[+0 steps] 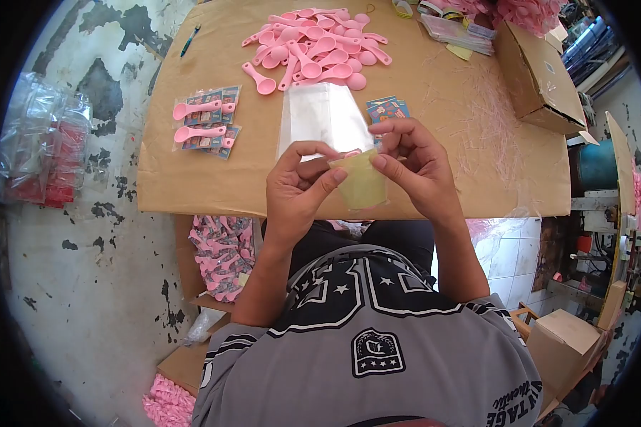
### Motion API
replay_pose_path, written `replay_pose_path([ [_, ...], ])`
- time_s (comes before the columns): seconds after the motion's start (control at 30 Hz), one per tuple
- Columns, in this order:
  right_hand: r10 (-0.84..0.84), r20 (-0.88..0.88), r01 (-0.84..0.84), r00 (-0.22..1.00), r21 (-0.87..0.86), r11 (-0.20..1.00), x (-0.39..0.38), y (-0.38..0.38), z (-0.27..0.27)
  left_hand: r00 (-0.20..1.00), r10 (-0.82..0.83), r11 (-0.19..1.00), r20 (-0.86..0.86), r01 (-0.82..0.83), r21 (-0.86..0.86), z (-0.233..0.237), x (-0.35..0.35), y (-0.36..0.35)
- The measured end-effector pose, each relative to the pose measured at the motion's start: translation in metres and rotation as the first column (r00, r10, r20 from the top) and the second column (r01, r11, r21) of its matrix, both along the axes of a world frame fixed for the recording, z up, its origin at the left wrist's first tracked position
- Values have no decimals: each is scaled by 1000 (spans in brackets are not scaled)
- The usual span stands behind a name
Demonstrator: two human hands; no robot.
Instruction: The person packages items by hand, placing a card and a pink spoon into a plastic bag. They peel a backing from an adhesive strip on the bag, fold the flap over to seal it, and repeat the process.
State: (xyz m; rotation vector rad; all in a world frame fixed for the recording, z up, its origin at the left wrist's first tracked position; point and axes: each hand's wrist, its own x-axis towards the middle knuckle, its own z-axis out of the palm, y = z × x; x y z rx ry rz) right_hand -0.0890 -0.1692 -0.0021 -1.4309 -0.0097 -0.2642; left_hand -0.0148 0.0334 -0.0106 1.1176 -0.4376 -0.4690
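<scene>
Between my two hands is a small clear plastic bag (363,183) with a yellowish sheet showing in it. A bit of pink shows at its upper edge, perhaps a spoon, mostly hidden. My left hand (303,181) pinches the bag's left upper corner between thumb and fingers. At the right upper corner my right hand (419,167) grips it with thumb and forefinger. Just beyond lies a stack of clear plastic bags (324,114). Printed cards (387,108) lie behind my right hand. A pile of pink measuring spoons (317,46) spreads farther back.
Bagged spoons with printed cards (206,121) lie on the left of the brown-covered table (449,142). A pen (190,40) is at the back left. A cardboard box (538,78) stands at the right edge. Below the table's front left, another box holds packed spoons (223,256).
</scene>
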Motion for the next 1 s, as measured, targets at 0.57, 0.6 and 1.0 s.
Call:
replay_pose_path([
  [0.57,-555,120,463,823,-707,535,-8,-42,8,227,87,511,970,-846,152,21,115,109],
  [0.6,-580,148,466,801,-762,449,-6,-41,5,247,63,460,967,-867,191,17,116,109],
  [1.0,-563,-237,299,792,-654,695,16,-43,-29,659,-39,430,751,-667,608,-41,84,34],
])
